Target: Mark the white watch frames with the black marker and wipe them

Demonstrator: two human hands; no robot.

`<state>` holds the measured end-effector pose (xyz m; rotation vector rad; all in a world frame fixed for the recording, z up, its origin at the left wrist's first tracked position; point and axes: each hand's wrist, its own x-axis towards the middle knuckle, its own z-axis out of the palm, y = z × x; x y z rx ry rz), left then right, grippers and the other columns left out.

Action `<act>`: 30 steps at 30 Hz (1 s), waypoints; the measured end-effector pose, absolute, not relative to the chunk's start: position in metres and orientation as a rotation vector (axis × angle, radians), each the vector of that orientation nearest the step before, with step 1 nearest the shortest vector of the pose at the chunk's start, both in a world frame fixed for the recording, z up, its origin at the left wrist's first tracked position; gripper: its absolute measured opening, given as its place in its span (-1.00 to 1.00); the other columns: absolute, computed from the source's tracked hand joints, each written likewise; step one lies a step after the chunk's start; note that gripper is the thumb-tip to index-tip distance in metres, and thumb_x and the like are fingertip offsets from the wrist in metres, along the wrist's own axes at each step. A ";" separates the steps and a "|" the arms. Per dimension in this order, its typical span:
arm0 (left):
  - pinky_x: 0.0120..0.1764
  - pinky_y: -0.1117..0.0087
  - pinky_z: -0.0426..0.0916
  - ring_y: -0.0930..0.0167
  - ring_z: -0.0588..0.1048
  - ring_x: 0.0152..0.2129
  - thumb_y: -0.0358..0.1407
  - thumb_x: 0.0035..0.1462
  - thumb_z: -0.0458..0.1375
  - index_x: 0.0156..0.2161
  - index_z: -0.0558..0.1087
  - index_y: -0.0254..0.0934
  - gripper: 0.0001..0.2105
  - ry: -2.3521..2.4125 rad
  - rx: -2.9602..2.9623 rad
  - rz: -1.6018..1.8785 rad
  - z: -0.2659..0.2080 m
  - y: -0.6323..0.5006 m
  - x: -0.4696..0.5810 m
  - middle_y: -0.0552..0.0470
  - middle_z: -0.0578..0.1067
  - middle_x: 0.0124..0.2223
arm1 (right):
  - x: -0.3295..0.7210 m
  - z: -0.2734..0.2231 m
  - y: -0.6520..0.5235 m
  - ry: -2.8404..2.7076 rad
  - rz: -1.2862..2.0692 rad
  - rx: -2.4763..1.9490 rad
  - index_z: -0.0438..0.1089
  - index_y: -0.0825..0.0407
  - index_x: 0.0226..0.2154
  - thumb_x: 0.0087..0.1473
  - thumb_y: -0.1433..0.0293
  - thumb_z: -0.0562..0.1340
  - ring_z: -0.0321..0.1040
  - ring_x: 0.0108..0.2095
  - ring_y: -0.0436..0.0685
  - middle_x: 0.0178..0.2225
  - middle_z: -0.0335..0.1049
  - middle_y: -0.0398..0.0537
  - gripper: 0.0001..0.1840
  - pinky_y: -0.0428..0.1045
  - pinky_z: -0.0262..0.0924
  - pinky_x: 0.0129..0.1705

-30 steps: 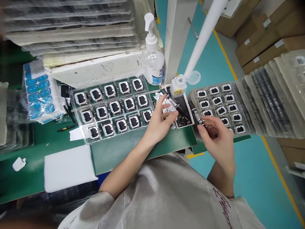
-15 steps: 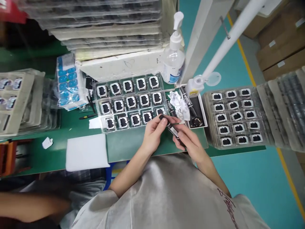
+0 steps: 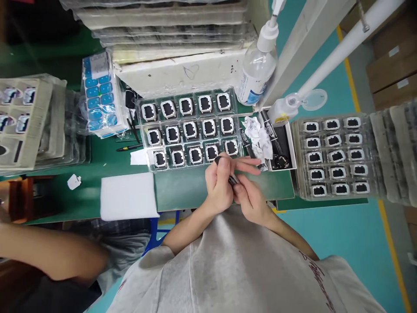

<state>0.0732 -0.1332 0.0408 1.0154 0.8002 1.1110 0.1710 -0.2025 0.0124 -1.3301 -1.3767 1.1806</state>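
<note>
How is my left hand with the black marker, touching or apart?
Touching. The head view shows the left hand gripping the black marker, its thumb lying over the dark end.

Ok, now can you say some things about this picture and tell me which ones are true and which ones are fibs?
1. The left hand and right hand both touch a slim black marker. True.
2. The clear plastic pump bottle lies on its side. False: it stands upright.
3. The clear plastic tray beyond the hands holds three rows of five white-rimmed black parts. True.
4. The flat white rectangular pad lies on the floor. False: the pad is on the green table.
5. The small white bottle has its round lid shut. False: the lid is flipped open.
</note>
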 end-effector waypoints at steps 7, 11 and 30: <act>0.45 -0.11 0.21 0.22 0.54 0.28 -0.06 0.57 -0.05 -0.28 0.39 -0.12 -0.63 0.737 1.075 1.525 0.057 -0.106 0.058 0.09 0.72 0.02 | 0.172 -0.006 -0.210 -1.529 0.830 -1.449 0.34 -0.04 0.06 0.49 0.19 0.09 0.39 -0.44 0.14 -0.37 0.48 -0.09 -0.73 0.04 0.27 -0.34; 0.44 -0.08 0.23 0.18 0.31 0.46 0.15 0.54 -0.24 -0.02 0.56 -0.01 -0.45 0.789 1.156 1.435 0.060 -0.093 0.038 0.13 0.54 0.33 | 0.175 -0.007 -0.216 -1.471 0.833 -1.426 0.31 -0.04 0.08 0.53 0.09 0.03 0.32 -0.48 0.08 -0.37 0.45 -0.12 -0.66 0.02 0.24 -0.39; 0.36 -0.04 0.42 0.18 0.31 0.46 0.23 0.48 -0.41 0.30 0.41 -0.04 -0.28 0.667 0.944 0.896 0.051 -0.109 0.047 -0.03 0.48 0.39 | 0.176 -0.004 -0.215 -1.347 0.831 -1.377 0.35 -0.04 0.10 0.52 0.08 0.05 0.32 -0.47 0.05 -0.37 0.43 -0.14 -0.63 -0.01 0.26 -0.39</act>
